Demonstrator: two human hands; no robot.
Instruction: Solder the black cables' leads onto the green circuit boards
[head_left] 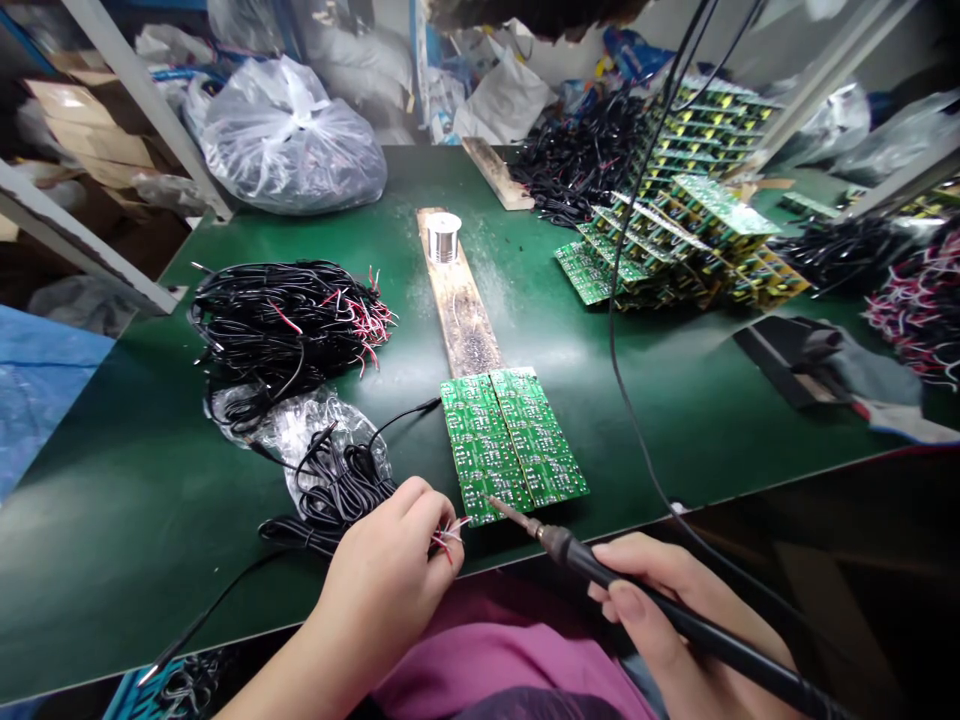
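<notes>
My left hand (394,565) is closed in a pinch on a black cable's stripped red and white wire ends (448,533), held at the near left corner of two green circuit boards (510,440) lying side by side on the table. My right hand (675,610) grips a black soldering iron (592,565) like a pen. Its tip touches the near edge of the left board, right beside the wire ends. The iron's cord (630,300) runs up and away over the table.
A charred wooden strip (461,300) carries a solder spool (444,237) behind the boards. Bundles of black cables (285,325) lie left, some on a plastic bag (300,425). Stacked circuit boards (675,235), more cables (581,155) and an iron stand (806,360) sit right. Filled plastic bag (289,140) at back.
</notes>
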